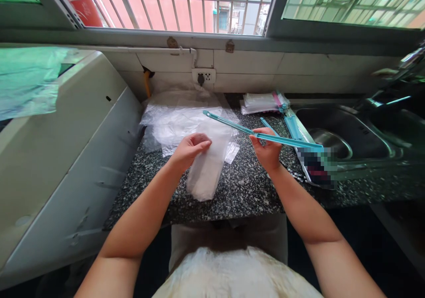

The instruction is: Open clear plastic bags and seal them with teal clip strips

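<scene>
My left hand (191, 149) is closed on a folded clear plastic bag (206, 176), thumb on top, above the counter's front part. In my right hand (268, 152) is a long teal bag-sealing clip (230, 124), pinched near its middle and slanting down to the right. Behind that hand a second, shorter-looking teal strip (268, 124) shows; I cannot tell whether the hand touches it. More clear plastic bags (174, 116) lie in a crumpled heap beyond my left hand.
A stack of packaged bags (260, 102) lies at the back, near teal strips (292, 127) beside the sink (365, 132). A phone-like item (310, 167), partly pixelated, rests by the sink's edge. A white appliance (99, 112) borders the speckled counter (245, 191) on the left. A socket (207, 75) is behind.
</scene>
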A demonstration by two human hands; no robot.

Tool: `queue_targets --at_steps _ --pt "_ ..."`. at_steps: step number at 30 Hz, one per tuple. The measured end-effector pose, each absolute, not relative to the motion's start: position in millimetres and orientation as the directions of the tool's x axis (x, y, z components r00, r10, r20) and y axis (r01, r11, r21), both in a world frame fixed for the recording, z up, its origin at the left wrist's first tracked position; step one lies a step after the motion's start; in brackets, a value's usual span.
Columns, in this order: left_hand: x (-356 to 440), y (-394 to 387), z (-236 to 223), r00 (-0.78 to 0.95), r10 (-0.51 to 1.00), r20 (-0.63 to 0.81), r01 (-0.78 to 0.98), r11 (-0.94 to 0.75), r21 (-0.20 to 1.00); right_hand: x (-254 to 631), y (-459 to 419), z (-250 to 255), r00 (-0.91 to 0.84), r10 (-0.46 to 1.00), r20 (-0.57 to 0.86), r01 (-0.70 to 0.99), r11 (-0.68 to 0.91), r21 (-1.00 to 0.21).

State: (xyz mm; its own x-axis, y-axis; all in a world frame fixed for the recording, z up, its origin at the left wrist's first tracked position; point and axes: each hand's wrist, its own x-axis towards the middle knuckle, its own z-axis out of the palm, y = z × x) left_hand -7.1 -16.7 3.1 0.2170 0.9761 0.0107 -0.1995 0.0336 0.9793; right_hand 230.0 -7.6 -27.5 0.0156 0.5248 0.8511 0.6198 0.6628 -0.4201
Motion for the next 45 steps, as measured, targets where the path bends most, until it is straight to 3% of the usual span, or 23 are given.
queue_targets --at_steps 11,27,45 --pt "-9.0 -23.9 6.5 0.242 0.97 0.029 -0.268 0.038 0.963 226.3 -6.2 -32.9 -0.021 0.52 0.854 0.639 0.664 -0.388" --pt "-5.0 -15.9 -7.1 0.393 0.92 -0.007 -0.171 0.081 0.982 205.3 -21.5 -30.5 -0.148 0.459 0.876 0.598 0.747 -0.291" --pt "5.6 -11.4 -19.6 0.242 0.953 -0.181 -0.315 0.254 0.914 203.2 -22.1 -32.5 -0.173 0.437 0.883 0.585 0.766 -0.265"
